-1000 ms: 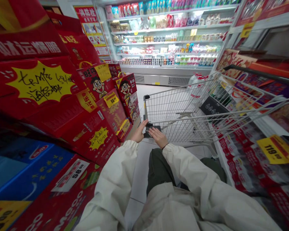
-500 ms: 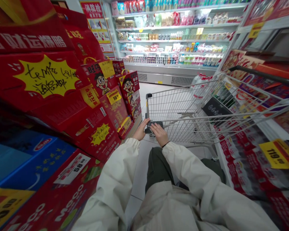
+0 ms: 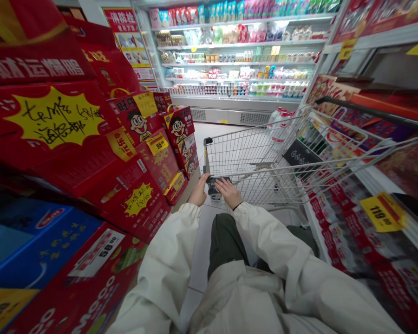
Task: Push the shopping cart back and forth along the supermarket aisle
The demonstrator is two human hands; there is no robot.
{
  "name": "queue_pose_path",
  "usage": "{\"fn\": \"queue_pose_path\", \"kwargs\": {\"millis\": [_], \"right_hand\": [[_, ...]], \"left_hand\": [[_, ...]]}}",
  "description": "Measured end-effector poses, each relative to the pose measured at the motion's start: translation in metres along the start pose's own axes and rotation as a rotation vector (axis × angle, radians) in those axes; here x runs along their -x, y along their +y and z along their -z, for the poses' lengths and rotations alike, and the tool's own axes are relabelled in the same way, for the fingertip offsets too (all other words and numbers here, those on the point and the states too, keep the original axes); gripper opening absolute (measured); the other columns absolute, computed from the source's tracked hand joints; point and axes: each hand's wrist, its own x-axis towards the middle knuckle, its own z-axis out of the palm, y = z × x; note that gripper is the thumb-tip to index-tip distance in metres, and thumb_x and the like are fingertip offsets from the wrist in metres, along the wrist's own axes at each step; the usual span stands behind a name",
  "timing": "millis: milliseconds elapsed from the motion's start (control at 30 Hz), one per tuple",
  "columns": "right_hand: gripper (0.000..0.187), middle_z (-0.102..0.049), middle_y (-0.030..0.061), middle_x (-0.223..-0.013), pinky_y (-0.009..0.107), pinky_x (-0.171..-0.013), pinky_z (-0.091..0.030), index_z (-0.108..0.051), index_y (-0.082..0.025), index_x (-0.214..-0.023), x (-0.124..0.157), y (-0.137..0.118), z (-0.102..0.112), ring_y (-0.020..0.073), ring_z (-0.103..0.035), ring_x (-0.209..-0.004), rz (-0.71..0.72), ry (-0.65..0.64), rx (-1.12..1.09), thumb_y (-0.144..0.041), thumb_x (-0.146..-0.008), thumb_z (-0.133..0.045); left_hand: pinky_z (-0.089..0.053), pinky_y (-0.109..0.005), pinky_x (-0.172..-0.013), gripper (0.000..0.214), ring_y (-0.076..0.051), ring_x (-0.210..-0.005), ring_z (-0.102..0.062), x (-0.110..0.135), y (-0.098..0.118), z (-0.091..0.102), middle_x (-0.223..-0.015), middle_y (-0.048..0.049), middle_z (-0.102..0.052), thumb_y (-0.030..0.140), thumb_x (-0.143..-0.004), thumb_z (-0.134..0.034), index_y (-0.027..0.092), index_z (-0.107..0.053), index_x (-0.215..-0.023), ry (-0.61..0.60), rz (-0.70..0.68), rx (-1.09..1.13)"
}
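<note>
A wire shopping cart (image 3: pixel 244 160) stands sideways in front of me, one dark-capped corner near the red boxes. My left hand (image 3: pixel 199 190) is closed around the dark plastic part (image 3: pixel 214 179) at that near corner. On the same part, just to the right, my right hand (image 3: pixel 230 193) has its fingers curled over the top. Both thumbs are partly hidden. Through the cart's wires I see a black panel with white symbols (image 3: pixel 300 157). The cart's dark handle bar (image 3: pixel 372 113) reaches off to the right, away from both hands.
Stacked red gift boxes (image 3: pixel 132 162) with yellow price signs crowd the left side. On the right, a low shelf holds red-and-white packs (image 3: pixel 334 246) beside a yellow price tag (image 3: pixel 383 212). A lit refrigerated case (image 3: pixel 237 104) spans the back; wrapped bottles (image 3: pixel 278 125) stand beyond the cart.
The shelves and boxes have slid left in view. Both hands keep hold of the cart's corner; the left hand has shifted slightly left, widening the gap between them.
</note>
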Motion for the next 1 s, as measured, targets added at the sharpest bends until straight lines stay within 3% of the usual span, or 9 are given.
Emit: {"fn": "queue_pose_path", "kwargs": {"millis": [200, 367, 600, 800, 1000], "right_hand": [[0.041, -0.061, 0.0082, -0.135, 0.041, -0.116, -0.037, -0.063, -0.019, -0.128, 0.001, -0.008, 0.003, 0.0207, -0.051, -0.132, -0.105, -0.085, -0.023, -0.006, -0.095, -0.041], [0.048, -0.055, 0.0064, -0.141, 0.042, -0.119, -0.032, -0.057, -0.019, -0.136, 0.003, -0.003, 0.021, 0.0211, -0.043, -0.138, -0.098, 0.027, 0.014, -0.004, -0.095, -0.037], [0.048, -0.063, 0.0072, -0.133, 0.042, -0.113, -0.042, -0.063, -0.015, -0.127, 0.02, 0.001, 0.005, 0.0204, -0.051, -0.132, -0.096, 0.022, -0.014, -0.001, -0.093, -0.033], [0.053, -0.058, 0.007, -0.138, 0.046, -0.119, -0.032, -0.058, -0.019, -0.134, 0.021, 0.002, 0.016, 0.0208, -0.043, -0.138, -0.165, 0.088, -0.017, -0.001, -0.091, -0.033], [0.048, -0.061, 0.0085, -0.135, 0.045, -0.118, -0.032, -0.061, -0.018, -0.13, 0.02, 0.003, 0.012, 0.0218, -0.047, -0.135, -0.274, -0.028, 0.014, -0.002, -0.092, -0.037]], "left_hand": [[-0.019, -0.05, -0.123, 0.087, -0.024, -0.147, -0.026, -0.001, 0.004, 0.0, -0.152, -0.0078, -0.041, -0.007, -0.059, -0.041, 0.02, -0.042, -0.142, -0.004, 0.027, -0.011], [-0.017, -0.049, -0.124, 0.088, -0.023, -0.147, -0.025, 0.003, 0.009, -0.002, -0.153, -0.0076, -0.039, -0.008, -0.059, -0.041, 0.019, -0.04, -0.142, 0.022, 0.046, -0.011], [-0.02, -0.049, -0.123, 0.086, -0.024, -0.146, -0.028, 0.003, 0.018, -0.003, -0.152, -0.0111, -0.039, -0.01, -0.059, -0.039, 0.016, -0.04, -0.141, 0.031, 0.049, -0.099], [-0.022, -0.05, -0.122, 0.083, -0.025, -0.146, -0.028, 0.003, 0.019, -0.004, -0.15, -0.0124, -0.04, -0.008, -0.061, -0.04, 0.016, -0.041, -0.14, 0.033, 0.037, -0.151], [-0.021, -0.049, -0.123, 0.084, -0.024, -0.146, -0.028, 0.004, 0.018, -0.008, -0.15, -0.0095, -0.042, -0.006, -0.061, -0.04, 0.019, -0.04, -0.141, 0.069, 0.038, -0.125]]}}
